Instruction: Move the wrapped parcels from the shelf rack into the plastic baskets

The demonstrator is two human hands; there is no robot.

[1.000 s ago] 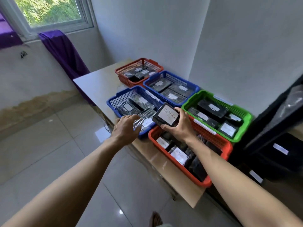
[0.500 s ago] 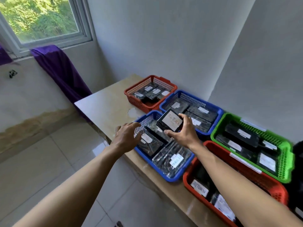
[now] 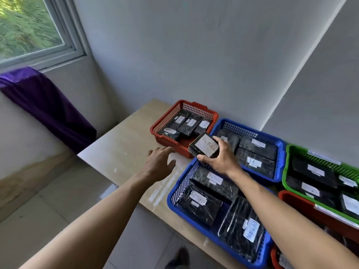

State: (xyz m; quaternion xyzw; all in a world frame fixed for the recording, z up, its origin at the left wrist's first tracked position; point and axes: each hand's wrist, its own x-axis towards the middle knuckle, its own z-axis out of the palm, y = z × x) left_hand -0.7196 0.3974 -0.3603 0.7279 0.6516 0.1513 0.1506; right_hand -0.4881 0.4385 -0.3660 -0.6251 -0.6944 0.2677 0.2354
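Left side of the table (image 3: 120, 150) is bare, easy reach. Far red basket (image 3: 165, 121) has 4 parcels (image 3: 191, 122) across the back and a free strip by its front wall. Near blue basket (image 3: 174, 193) and back blue basket (image 3: 280, 150) are pretty much packed, with the wall (image 3: 194, 55) right behind.

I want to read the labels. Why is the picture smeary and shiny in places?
In the head view, the trees in the window are streaked with blur; daylight leaves glare on the table and glints on the wrap in the near blue basket; the wide lens makes the walls lean; the parcel in the right hand is sharp enough to read.
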